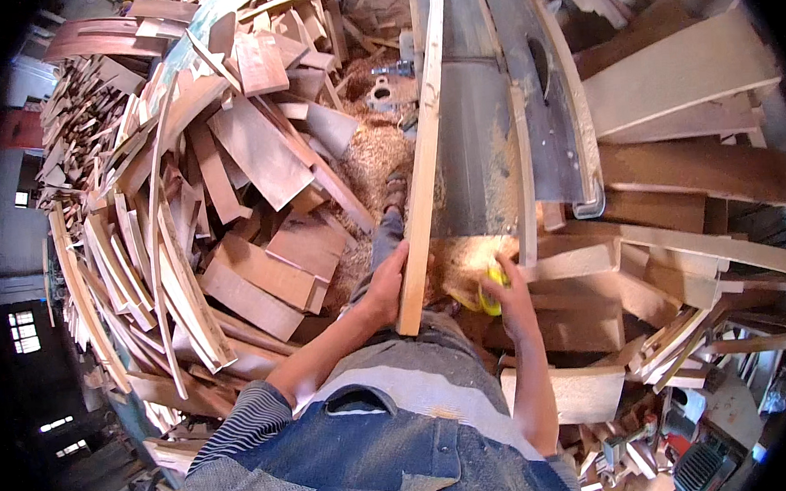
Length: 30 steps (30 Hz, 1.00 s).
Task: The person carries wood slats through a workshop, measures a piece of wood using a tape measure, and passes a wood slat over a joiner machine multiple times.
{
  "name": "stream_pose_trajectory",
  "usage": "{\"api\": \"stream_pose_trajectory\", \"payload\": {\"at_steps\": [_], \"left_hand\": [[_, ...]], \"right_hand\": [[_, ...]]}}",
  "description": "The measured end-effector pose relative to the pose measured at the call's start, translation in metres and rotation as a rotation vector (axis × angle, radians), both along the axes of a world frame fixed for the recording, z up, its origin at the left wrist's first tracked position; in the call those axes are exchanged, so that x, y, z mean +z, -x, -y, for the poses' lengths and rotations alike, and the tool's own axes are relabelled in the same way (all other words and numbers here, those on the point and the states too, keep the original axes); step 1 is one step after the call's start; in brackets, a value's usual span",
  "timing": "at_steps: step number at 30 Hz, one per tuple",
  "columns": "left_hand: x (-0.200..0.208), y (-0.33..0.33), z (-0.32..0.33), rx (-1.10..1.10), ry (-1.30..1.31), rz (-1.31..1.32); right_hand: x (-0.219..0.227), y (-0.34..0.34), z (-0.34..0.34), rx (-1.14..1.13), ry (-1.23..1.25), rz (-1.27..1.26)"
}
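A long, pale, squared wooden board (pixel 422 167) runs from near my waist up to the far edge, along the left side of a grey metal machine table (pixel 468 142). My left hand (pixel 386 286) is closed on the board's left side close to its near end. To the right of that end, my right hand (pixel 513 297) is closed around a bright yellow tape measure (pixel 491 292), partly hidden by the fingers. A yellowish strip shows just left of it. Wood shavings (pixel 474 252) lie at the table's near end, below its metal surface.
Heaped wooden offcuts (pixel 261 154) fill the left side. Wide planks (pixel 680 75) are stacked at the right, with shorter blocks (pixel 578 324) nearer me. Sawdust (pixel 374 157) covers the floor between heap and machine. A dark motor-like housing (pixel 699 468) sits at the lower right.
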<state>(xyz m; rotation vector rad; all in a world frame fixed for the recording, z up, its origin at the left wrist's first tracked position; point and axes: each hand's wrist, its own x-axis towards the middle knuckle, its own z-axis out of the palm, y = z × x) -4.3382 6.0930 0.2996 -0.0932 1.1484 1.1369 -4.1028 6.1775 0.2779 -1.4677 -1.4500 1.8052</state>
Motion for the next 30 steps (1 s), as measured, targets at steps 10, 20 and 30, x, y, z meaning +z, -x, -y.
{"api": "stream_pose_trajectory", "payload": {"at_steps": [10, 20, 30], "left_hand": [[0.008, -0.007, -0.008, 0.025, -0.081, -0.005], [-0.016, -0.02, -0.029, -0.079, -0.172, -0.074], [0.0, -0.015, -0.031, -0.1, -0.149, -0.067]], "right_hand": [[-0.183, -0.199, 0.238, 0.138, 0.473, 0.252], [-0.063, -0.105, 0.202, -0.079, 0.343, 0.439], [-0.069, -0.101, 0.2, -0.074, 0.31, 0.45]]}}
